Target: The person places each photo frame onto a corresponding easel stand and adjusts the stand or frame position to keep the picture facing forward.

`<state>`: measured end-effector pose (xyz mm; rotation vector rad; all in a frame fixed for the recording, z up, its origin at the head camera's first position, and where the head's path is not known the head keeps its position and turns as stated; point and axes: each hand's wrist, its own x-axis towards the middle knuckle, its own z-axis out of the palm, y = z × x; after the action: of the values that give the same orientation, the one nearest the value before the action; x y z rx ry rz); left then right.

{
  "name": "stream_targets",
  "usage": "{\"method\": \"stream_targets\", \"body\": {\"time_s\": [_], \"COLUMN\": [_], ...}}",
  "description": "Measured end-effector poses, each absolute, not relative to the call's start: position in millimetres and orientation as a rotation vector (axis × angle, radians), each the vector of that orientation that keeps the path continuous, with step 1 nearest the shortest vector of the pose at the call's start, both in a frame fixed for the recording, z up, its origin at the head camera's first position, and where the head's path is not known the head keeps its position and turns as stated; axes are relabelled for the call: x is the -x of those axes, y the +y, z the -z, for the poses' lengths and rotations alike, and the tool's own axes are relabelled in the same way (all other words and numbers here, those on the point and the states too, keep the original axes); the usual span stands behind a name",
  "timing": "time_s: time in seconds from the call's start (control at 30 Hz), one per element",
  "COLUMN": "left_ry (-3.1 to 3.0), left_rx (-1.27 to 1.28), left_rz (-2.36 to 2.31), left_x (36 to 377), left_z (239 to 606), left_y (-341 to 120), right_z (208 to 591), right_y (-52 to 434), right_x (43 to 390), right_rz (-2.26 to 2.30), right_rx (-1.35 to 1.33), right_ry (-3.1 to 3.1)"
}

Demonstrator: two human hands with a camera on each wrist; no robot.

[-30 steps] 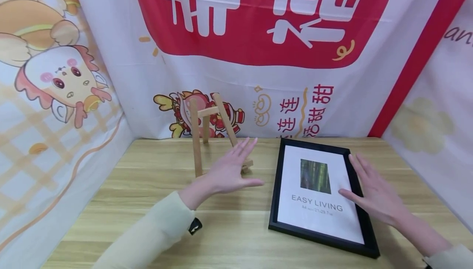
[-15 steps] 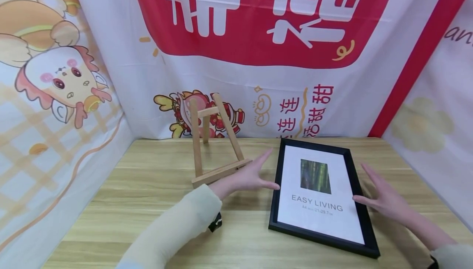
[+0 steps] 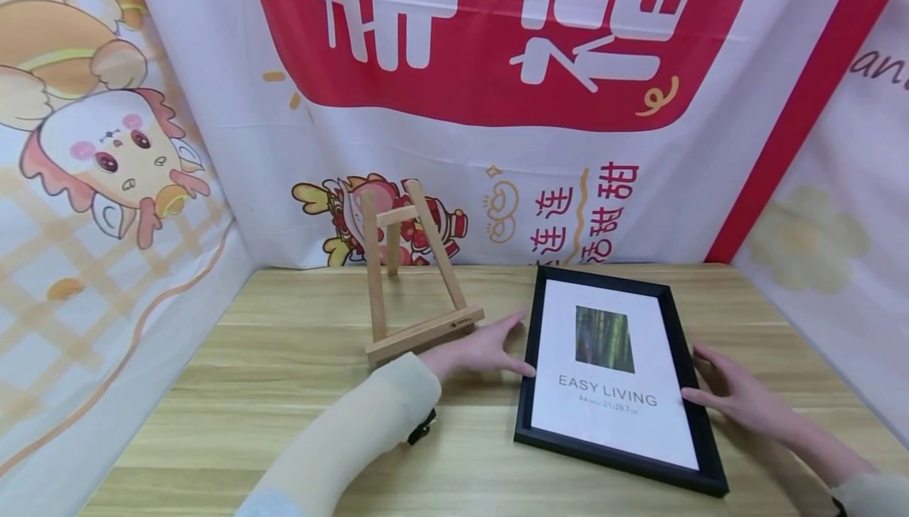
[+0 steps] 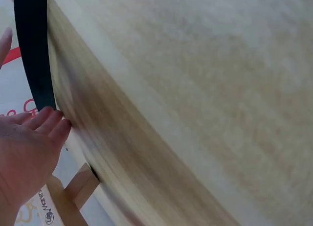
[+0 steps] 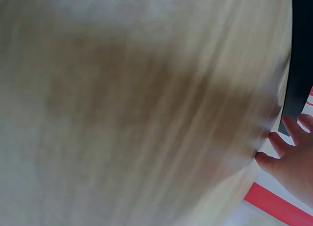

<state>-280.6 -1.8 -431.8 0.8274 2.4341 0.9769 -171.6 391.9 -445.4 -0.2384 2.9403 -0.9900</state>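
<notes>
A black picture frame [image 3: 607,458] lies flat on the table, its white insert printed with a small forest picture and "EASY LIVING". Beside its left edge is my left hand [image 3: 486,347], thumb tip right at the border, fingers extended and resting low by the table. In the left wrist view those fingers [image 4: 49,123] reach toward the frame's dark side [image 4: 34,45]. My right hand [image 3: 742,395] is at the opposite edge, thumb at the border and fingers just outside it. The right wrist view shows its spread fingertips [image 5: 266,160] down by the table near the frame's side [image 5: 301,59].
A small wooden easel [image 3: 426,331] stands behind and left of my left hand, its ledge close to the wrist. Printed cloth [image 3: 483,154] hangs along the back and both sides of the wood-grain table [image 3: 284,391].
My left hand has moved right and down, from in front of the easel to the frame's left edge. My right hand has shifted from over the frame to its right side. The frame stays put.
</notes>
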Motion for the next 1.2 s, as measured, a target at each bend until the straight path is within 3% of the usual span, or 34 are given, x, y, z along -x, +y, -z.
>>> {"method": "stream_targets", "body": {"time_s": [0.47, 1.2], "left_ry": [2.399, 2.216], "left_rx": [-0.746, -0.564], "left_rz": [-0.967, -1.418], "left_x": [280, 273], "left_z": [434, 436], "left_y": [6, 15], "right_z": [451, 441], "right_y": [391, 386], "right_x": [171, 167], "right_rz": [1.143, 1.343], "right_rx": [0.116, 0.027], "right_ry": [2.788, 2.755]}}
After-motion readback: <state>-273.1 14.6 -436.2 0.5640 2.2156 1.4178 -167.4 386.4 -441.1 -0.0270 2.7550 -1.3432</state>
